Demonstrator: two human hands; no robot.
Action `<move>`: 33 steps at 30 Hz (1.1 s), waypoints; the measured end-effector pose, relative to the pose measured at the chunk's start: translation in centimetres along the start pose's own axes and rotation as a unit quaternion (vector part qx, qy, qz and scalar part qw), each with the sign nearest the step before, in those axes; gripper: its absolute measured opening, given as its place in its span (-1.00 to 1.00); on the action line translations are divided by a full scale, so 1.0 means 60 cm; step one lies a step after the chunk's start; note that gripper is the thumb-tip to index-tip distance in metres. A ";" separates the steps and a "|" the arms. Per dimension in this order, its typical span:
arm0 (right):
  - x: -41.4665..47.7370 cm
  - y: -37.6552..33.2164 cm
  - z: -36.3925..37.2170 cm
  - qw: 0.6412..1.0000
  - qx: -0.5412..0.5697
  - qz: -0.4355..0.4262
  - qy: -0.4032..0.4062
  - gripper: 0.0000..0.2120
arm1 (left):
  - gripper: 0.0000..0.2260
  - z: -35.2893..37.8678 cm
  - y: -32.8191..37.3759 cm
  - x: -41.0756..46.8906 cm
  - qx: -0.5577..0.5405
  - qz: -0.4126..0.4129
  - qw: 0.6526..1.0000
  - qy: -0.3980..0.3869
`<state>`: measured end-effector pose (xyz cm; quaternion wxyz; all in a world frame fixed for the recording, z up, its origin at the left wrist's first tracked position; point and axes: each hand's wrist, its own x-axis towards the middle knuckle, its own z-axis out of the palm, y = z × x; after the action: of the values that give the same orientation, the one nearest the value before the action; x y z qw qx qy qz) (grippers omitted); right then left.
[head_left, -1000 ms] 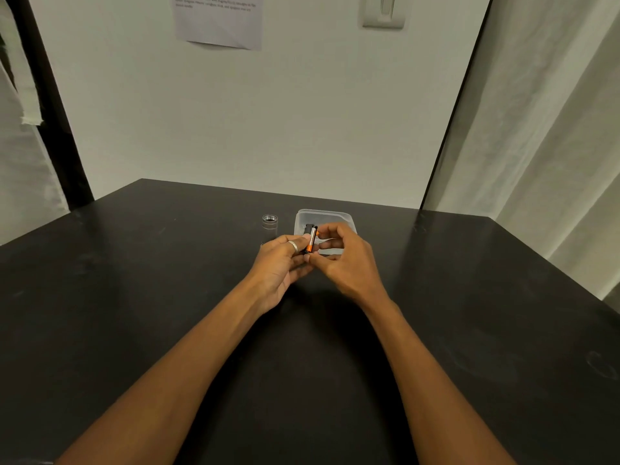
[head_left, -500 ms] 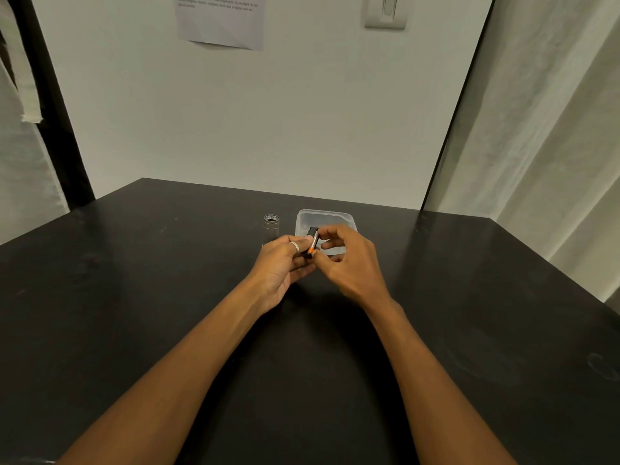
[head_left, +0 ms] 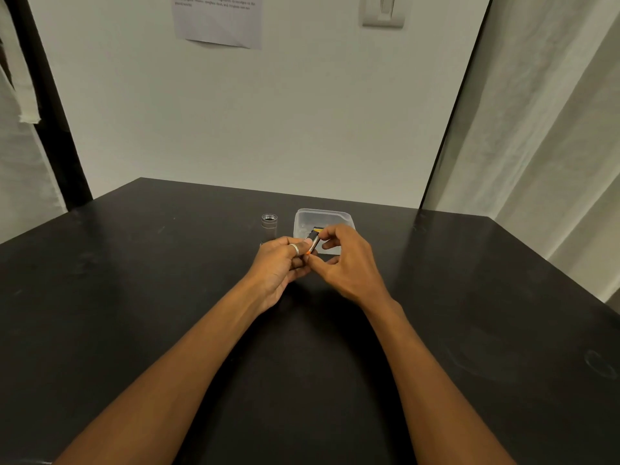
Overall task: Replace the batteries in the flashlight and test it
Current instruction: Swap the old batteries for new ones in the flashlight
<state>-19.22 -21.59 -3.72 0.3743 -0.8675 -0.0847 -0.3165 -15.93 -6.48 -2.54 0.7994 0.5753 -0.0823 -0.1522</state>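
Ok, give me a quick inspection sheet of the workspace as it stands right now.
Surface: matte black table, faint scuffs and a ring mark.
Job's things: slim dark battery with an orange end, held above the table; dark cylindrical flashlight body, upright, open threaded silver rim up; clear plastic container behind the hands, dark item inside, unclear.
Clutter: nothing seen.
Grips: left hand and right hand both pinch the battery.
Cables: nothing seen.
Surroundings: white wall; printed paper notice; beige wall switch; pale curtain on the right; black post on the left.
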 end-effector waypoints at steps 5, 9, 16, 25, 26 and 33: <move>-0.003 -0.003 -0.003 1.000 -0.016 -0.019 -0.001 -0.68 | -0.93 0.002 0.002 -0.003 -0.008 -0.002 1.000 0.007; -0.005 -0.003 -0.002 0.998 -0.048 -0.040 -0.005 -0.69 | -0.91 0.002 0.003 -0.002 -0.007 -0.003 1.000 0.010; -0.007 -0.003 -0.003 0.995 -0.083 -0.053 -0.005 -0.69 | -0.92 -0.001 -0.001 0.001 0.017 -0.001 1.000 0.012; -0.007 -0.013 -0.002 0.994 -0.093 -0.057 -0.006 -0.65 | -0.90 0.000 -0.001 -0.004 0.036 0.002 0.999 0.003; -0.007 -0.014 -0.003 0.994 -0.088 -0.058 -0.008 -0.67 | -0.90 -0.001 -0.001 -0.004 0.034 0.002 0.999 0.001; -0.006 -0.021 -0.005 0.993 -0.076 -0.089 -0.012 -0.81 | -0.90 0.004 0.005 -0.009 -0.020 -0.004 1.000 0.001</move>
<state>-20.13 -20.86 -3.01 0.2764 -0.8861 -0.1421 -0.3439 -16.43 -6.41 -2.14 0.8101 0.5599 -0.0755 -0.1565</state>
